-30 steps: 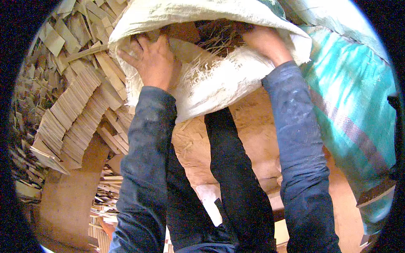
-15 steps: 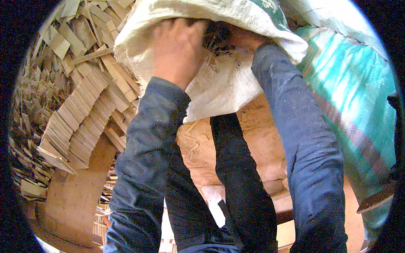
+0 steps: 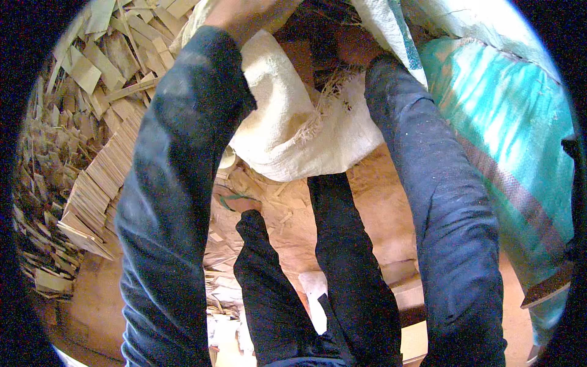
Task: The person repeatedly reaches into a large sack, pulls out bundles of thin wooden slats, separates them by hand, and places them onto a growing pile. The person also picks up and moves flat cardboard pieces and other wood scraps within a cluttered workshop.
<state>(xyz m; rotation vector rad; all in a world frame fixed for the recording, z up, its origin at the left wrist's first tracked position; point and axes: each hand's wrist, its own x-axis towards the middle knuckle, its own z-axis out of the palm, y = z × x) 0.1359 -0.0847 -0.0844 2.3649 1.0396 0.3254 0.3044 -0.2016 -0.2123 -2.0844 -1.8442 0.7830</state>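
**Both arms up at the mouth of a white woven sack**

Nearest the camera were the person's own legs in dark trousers (image 3: 342, 269), standing on a sandy, orange-brown dirt floor (image 3: 287, 232) strewn with small wood chips. One foot in a green-strapped sandal (image 3: 235, 202) showed between the legs and the left sleeve. A pale block or board (image 3: 406, 281) lay low on the floor beside the right leg.

Both forearms, in dark blue sleeves, rose from the lower edge toward the top of the frame. To the left of the left sleeve sat a fanned row of thin wooden slats (image 3: 101, 189), with a looser heap of slat offcuts (image 3: 104, 61) beyond it. On the right hung a turquoise woven sheet (image 3: 526, 140).

Farthest up, the white woven sack (image 3: 293, 128) hung between the two arms, its frayed rim at mid-height. The left hand (image 3: 254, 13) lay against the sack's upper outer edge; its fingers were cut off by the frame, so grip could not be told. The right hand (image 3: 354, 49) was sunk inside the sack's dark opening; grip could not be told.
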